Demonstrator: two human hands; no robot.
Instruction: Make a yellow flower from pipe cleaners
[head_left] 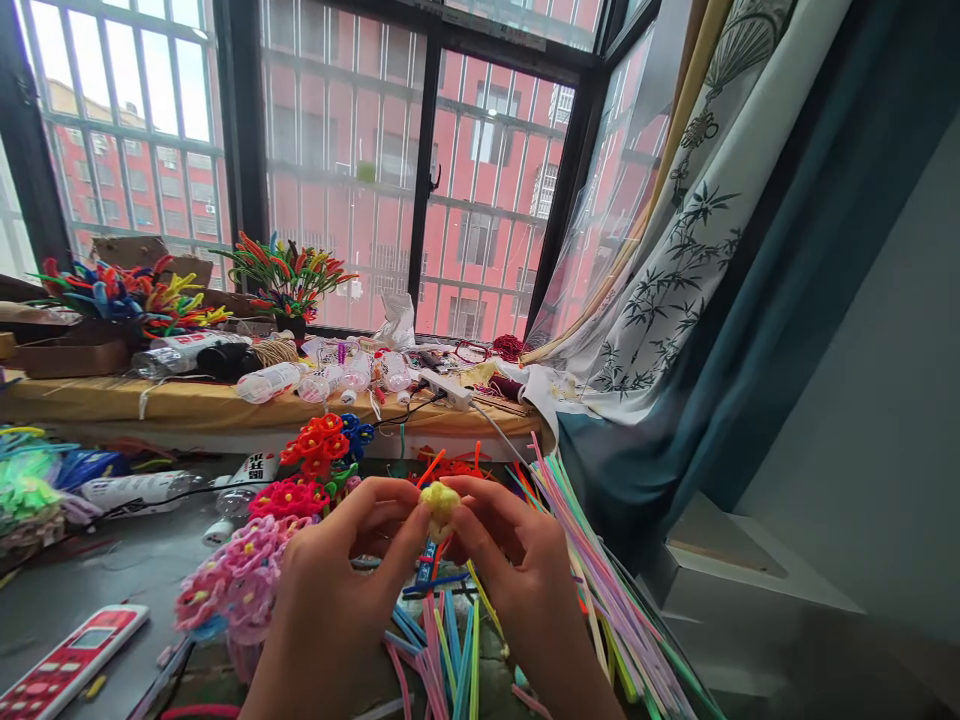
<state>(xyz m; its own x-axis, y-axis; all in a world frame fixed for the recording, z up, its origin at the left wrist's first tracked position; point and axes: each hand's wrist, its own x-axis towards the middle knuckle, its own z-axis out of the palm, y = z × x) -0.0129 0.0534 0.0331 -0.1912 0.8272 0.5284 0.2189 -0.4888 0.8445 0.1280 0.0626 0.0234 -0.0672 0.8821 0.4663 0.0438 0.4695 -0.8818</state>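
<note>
Both hands meet in the middle of the view around a small fuzzy yellow ball (440, 503), which looks like coiled pipe cleaner. My left hand (352, 570) pinches its left side between thumb and fingers. From the right, the thumb and fingertips of my right hand (517, 570) close on the same piece. Part of the ball is hidden behind the thumbs. Pink pipe-cleaner flowers (244, 575) stand just left of my left hand, with red flowers (315, 447) behind them. Below the hands lie loose pastel straws (442, 650), or similar thin sticks.
A long bundle of pastel strips (600, 570) slants along the right. A red and white remote control (71, 665) lies at lower left. Plastic bottles (274, 381) and a power strip (448, 388) lie on the windowsill, beside potted pipe-cleaner stems (292, 280). Curtains (675, 280) hang at right.
</note>
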